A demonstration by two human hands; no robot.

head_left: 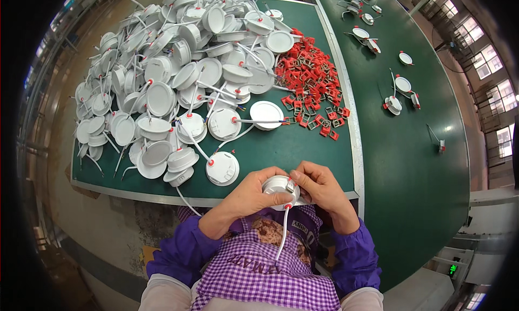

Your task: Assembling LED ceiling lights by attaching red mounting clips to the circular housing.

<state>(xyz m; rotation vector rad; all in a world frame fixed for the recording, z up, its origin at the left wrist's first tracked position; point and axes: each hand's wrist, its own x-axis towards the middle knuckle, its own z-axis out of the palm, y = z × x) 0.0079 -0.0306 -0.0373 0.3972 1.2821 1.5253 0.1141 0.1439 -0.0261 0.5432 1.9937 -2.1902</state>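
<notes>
Close to my body, at the table's front edge, a round white downlight (275, 185) is held between my hands. My left hand (251, 192) wraps its left side, the thumb lying across the back of the housing. My right hand (320, 188) pinches at its upper right side, by a red spring clip (291, 184). A white cable (284, 230) leaves the red grommet on the housing and hangs over my checked purple apron. Just left of my hands another downlight (222, 168) lies back up on the green table (257, 157).
A big heap of white downlights (160, 69) with loose cables covers the table's left and middle. Right of it lies a pile of red spring clips (309, 73). Beyond the metal edge strip (346, 95), a green conveyor belt (400, 170) carries several scattered downlights (403, 84).
</notes>
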